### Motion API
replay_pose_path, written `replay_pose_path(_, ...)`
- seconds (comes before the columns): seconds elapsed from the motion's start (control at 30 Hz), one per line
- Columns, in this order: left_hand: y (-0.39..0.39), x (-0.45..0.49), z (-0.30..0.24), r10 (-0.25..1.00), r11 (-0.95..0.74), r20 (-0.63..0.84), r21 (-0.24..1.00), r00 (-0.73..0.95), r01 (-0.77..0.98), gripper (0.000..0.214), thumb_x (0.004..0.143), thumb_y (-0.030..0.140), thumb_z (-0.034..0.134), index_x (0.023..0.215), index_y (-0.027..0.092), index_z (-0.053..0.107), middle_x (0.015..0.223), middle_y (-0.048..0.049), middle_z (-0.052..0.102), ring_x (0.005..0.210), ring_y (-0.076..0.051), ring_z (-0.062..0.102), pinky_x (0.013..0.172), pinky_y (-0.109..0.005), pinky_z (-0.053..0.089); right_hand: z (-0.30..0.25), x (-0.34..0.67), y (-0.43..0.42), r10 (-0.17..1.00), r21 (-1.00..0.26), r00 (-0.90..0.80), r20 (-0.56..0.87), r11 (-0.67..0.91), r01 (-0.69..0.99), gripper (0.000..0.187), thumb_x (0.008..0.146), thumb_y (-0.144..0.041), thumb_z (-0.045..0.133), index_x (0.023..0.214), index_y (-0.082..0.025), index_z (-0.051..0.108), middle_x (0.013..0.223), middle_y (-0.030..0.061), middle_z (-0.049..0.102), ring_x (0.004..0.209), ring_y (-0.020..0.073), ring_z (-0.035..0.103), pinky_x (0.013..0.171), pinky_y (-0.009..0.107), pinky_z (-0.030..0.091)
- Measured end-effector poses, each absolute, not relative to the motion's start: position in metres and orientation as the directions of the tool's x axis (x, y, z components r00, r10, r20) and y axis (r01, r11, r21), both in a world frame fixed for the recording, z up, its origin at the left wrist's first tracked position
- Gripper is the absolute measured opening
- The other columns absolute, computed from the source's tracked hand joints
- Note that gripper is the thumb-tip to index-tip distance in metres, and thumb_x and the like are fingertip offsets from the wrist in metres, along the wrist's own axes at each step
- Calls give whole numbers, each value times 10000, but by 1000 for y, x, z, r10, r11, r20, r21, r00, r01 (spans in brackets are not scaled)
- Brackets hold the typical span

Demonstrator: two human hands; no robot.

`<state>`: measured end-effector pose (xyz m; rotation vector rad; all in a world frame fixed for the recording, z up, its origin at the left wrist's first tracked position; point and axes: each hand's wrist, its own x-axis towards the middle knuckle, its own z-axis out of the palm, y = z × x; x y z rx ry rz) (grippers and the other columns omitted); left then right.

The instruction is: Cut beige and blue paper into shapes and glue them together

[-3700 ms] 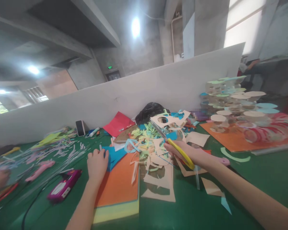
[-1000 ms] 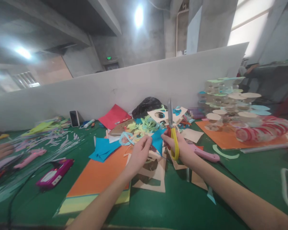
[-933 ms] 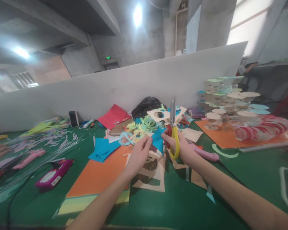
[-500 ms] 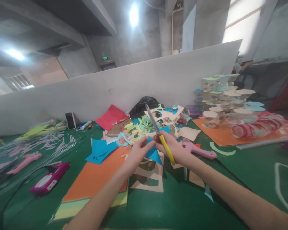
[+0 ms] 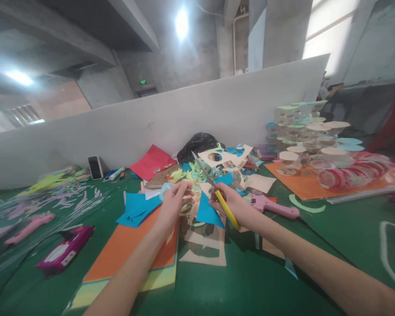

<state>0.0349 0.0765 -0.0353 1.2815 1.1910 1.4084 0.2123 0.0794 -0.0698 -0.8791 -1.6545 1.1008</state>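
My right hand (image 5: 232, 204) is closed round a pair of scissors (image 5: 224, 206) with yellow handles, its blades pointing up and away to the left. The same hand's fingertips also pinch a blue paper triangle (image 5: 208, 213), which hangs to the left of the handles. Apart from the triangle, my left hand (image 5: 177, 197) has its fingers loosely curved and spread, with nothing visible in them. Just left of that hand lie blue paper pieces (image 5: 136, 210), partly over a stack of orange sheets (image 5: 118, 254). Cut beige paper (image 5: 206, 259) lies below the hands.
Paper scraps (image 5: 197, 172) heap up before a black plastic bag (image 5: 197, 145). A pink glue gun (image 5: 276, 207) with a cord lies at right, and another pink glue gun (image 5: 29, 229) at left near a magenta power box (image 5: 66, 250). Stacked paper discs (image 5: 288, 156) stand at back right.
My left hand has let go of the blue triangle and moved left. The triangle stays in my right hand beside the scissors.
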Motion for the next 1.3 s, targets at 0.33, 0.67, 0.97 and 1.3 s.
replay_pose_path(0.33,64,45,-44,992,-123,122,981,17,152,389,686,537,742,653,159,656,539,31,536,494,-89,452,471,-208,352,-62,212,74,913,-943,-299,279,319,94,252,733,-353,656,801,-239,441,708,-42,522,631,156,520,577,292,420)
replay_pose_path(0.67,76,32,-32,979,-98,70,985,-189,-141,413,562,462,856,820,152,764,819,-41,713,688,-116,611,643,-219,506,-61,212,78,918,-930,-270,290,337,148,217,757,-357,600,806,-221,438,751,-31,512,691,159,492,621,296,390)
replay_pose_path(0.97,84,34,-49,989,-127,115,983,-92,-133,447,621,473,825,945,187,712,717,27,655,600,-88,585,565,-186,490,-53,217,77,934,-938,-225,276,314,150,214,701,-294,624,782,-218,441,691,-61,489,599,124,461,565,263,374)
replay_pose_path(1.3,83,34,-48,999,24,-35,962,-35,-273,387,581,350,868,802,155,617,643,25,627,496,-57,548,432,-147,426,-43,222,76,951,-958,-236,198,239,159,148,811,-338,569,757,-226,489,485,-76,475,456,131,514,479,249,409)
